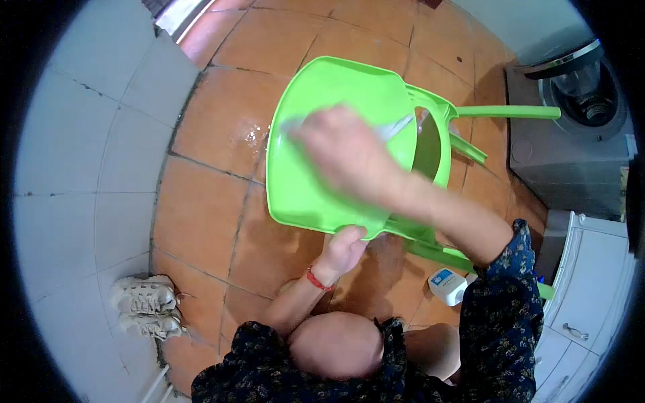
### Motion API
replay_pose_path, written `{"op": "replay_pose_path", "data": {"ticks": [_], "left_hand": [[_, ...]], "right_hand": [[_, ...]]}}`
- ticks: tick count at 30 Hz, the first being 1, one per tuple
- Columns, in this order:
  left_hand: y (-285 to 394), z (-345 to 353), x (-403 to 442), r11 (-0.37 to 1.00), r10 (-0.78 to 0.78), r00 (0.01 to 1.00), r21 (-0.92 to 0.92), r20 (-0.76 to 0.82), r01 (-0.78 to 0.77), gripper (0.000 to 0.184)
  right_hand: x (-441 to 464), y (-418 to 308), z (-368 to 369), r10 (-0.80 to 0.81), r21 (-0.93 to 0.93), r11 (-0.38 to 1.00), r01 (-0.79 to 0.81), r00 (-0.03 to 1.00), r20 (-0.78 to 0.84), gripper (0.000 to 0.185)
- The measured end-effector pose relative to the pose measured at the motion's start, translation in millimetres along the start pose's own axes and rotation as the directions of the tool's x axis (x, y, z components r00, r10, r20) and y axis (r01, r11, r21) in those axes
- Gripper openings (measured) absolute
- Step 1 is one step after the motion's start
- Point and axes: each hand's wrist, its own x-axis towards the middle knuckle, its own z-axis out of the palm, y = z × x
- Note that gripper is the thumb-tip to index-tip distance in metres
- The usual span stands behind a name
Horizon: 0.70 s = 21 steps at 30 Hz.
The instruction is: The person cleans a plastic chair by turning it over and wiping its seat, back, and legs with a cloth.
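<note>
A bright green plastic chair [316, 195] lies tipped over in front of me, its broad smooth panel turned up and its legs reaching to the right. My left hand [346, 248] grips the panel's near edge, thumb on top and fingers hidden beneath. Over the panel, my right hand [342, 148] is smeared by motion, closed and pressed down. A whitish cloth [395, 127] shows on both sides of that hand, flat against the green plastic; the part under the palm is hidden.
A white bottle with a blue label [448, 286] is on the orange tile floor [201, 208], near my right sleeve. White sneakers [151, 302] sit by the tiled wall at left. A grey washing machine [564, 154] with its door open and a white cabinet [584, 289] stand at right.
</note>
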Motion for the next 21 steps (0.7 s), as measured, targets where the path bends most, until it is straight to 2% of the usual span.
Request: {"op": "replay_pose_path", "data": {"ticks": [1, 2, 3, 4, 6, 7, 9, 11, 14, 20, 21], "left_hand": [[-5.8, 1.6, 1.8, 0.997, 0.027, 1.000, -0.073, -0.015, -0.028, 0.051], [-12.5, 4.5, 5.1, 0.988, 0.058, 0.998, -0.145, -0.033, -0.062, 0.051], [-11.7, 15.1, 6.6, 0.990, 0.121, 0.992, -0.072, -0.024, -0.122, 0.048], [-13.3, 11.8, 8.3, 0.998, 0.051, 0.999, -0.039, -0.007, -0.051, 0.046], [-13.2, 0.3, 10.9, 0.996, -0.088, 0.996, 0.034, 0.022, 0.087, 0.043], [-10.0, 5.7, 15.8, 0.998, -0.061, 0.996, 0.018, 0.071, 0.060, 0.042], [-17.1, 1.1, 15.6, 0.995, -0.098, 0.992, 0.015, 0.074, 0.097, 0.041], [-24.7, 5.0, 9.6, 0.991, -0.137, 0.990, 0.000, 0.019, 0.137, 0.039], [-30.3, 8.5, 6.7, 0.972, -0.219, 0.968, 0.109, 0.122, 0.206, 0.041], [-32.0, 0.5, -0.3, 0.948, -0.208, 0.964, 0.276, 0.167, 0.157, 0.043], [-30.5, -0.5, -1.5, 0.938, -0.224, 0.958, 0.308, 0.179, 0.161, 0.044]], "right_hand": [[-14.2, -19.6, 12.7, -0.120, -0.022, 0.992, 0.121, 0.992, 0.036, 0.037], [-28.1, -33.5, 11.8, -0.182, 0.051, 0.982, 0.180, 0.983, 0.034, 0.036], [-31.6, -29.3, 17.2, -0.170, 0.118, 0.979, 0.164, 0.984, 0.049, 0.034], [-32.5, -23.6, 21.9, -0.158, 0.184, 0.972, 0.144, 0.986, 0.062, 0.032], [-32.1, -7.8, 14.5, -0.101, 0.031, 0.995, 0.098, 0.990, 0.103, 0.029], [-28.6, 2.3, 7.1, -0.078, -0.044, 0.996, 0.084, 0.989, 0.124, 0.027], [-16.0, 31.2, 0.8, 0.133, -0.184, 0.978, -0.098, 0.973, 0.186, 0.025], [-21.9, 76.3, 2.9, 0.301, -0.308, 0.920, -0.243, 0.941, 0.157, 0.026], [-34.6, 96.6, -1.2, 0.494, -0.317, 0.839, -0.443, 0.864, 0.099, 0.026], [-41.0, 94.3, -31.6, 0.354, -0.113, 0.934, -0.339, 0.921, 0.161, 0.031], [-42.3, 92.2, -37.5, 0.394, -0.028, 0.919, -0.394, 0.908, 0.140, 0.033]]}}
